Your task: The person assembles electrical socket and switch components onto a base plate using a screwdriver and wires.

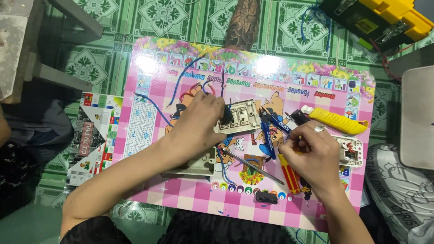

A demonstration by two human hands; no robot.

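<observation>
My left hand (199,124) grips the left end of a cream wall switch plate (239,116) lying on a pink cartoon table (149,131), with blue and red wires (183,79) trailing from it. My right hand (314,153) rests over a red-and-yellow screwdriver (289,174), fingers curled on its handle, beside blue-handled pliers (270,131). A thin metal rod (253,166) lies between my hands.
A yellow utility knife (337,121) and a white socket part (351,151) lie at the right. A beige box (199,165) sits under my left forearm. A small black piece (266,198) is near the front edge. A yellow-and-black toolbox (379,18) stands on the green floor.
</observation>
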